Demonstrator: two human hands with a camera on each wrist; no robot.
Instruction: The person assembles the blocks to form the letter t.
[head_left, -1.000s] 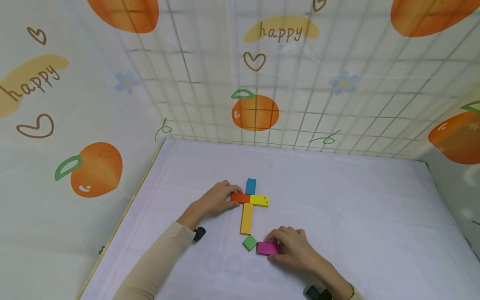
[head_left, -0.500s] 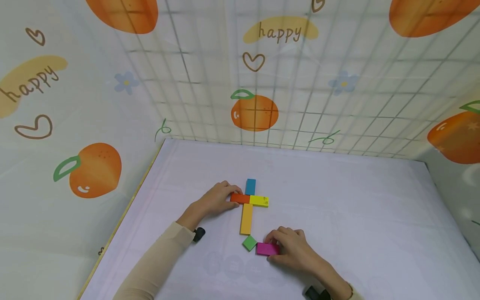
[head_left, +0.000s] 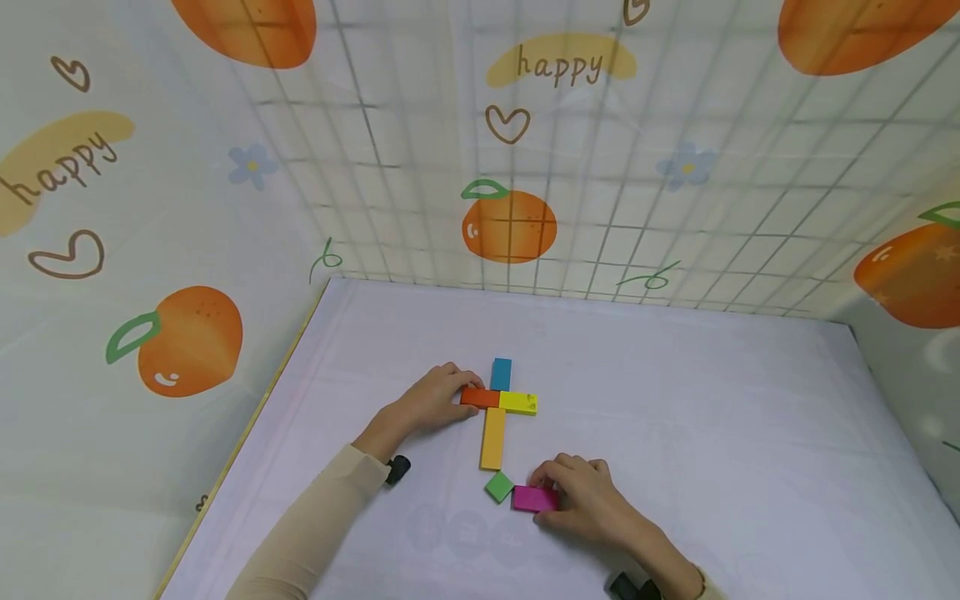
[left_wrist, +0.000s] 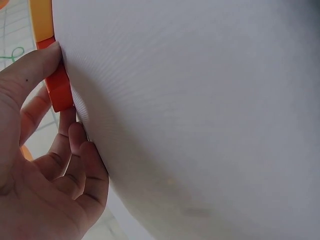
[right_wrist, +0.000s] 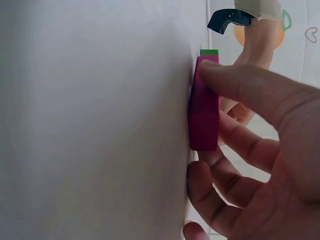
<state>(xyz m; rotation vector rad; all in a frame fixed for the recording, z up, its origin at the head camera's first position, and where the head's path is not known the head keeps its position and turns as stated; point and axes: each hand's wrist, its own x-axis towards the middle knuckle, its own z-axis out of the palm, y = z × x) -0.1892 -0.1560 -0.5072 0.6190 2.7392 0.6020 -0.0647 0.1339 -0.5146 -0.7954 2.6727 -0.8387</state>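
My left hand (head_left: 435, 398) pinches the red block (head_left: 480, 398) between thumb and fingers; the left wrist view shows the thumb along the side of the red block (left_wrist: 60, 89). Touching its right end is a yellow block (head_left: 518, 403). Behind them stands a blue block (head_left: 501, 374), and in front an orange-yellow block (head_left: 492, 439) runs lengthwise toward me. A small green block (head_left: 499, 487) lies turned cornerwise near its front end. My right hand (head_left: 588, 500) grips the magenta block (head_left: 535, 499), whose left end meets the green one. In the right wrist view the thumb presses the magenta block (right_wrist: 205, 105).
The blocks lie on a white-covered table (head_left: 712, 417) with a yellowish left edge. A printed curtain (head_left: 420, 208) with oranges and a grid rises behind and at the sides. Each wrist wears a black device, seen at the left cuff (head_left: 398, 469).
The magenta block and right hand have shifted very slightly left, along with a slight shift of the whole view. Both hands keep their holds.
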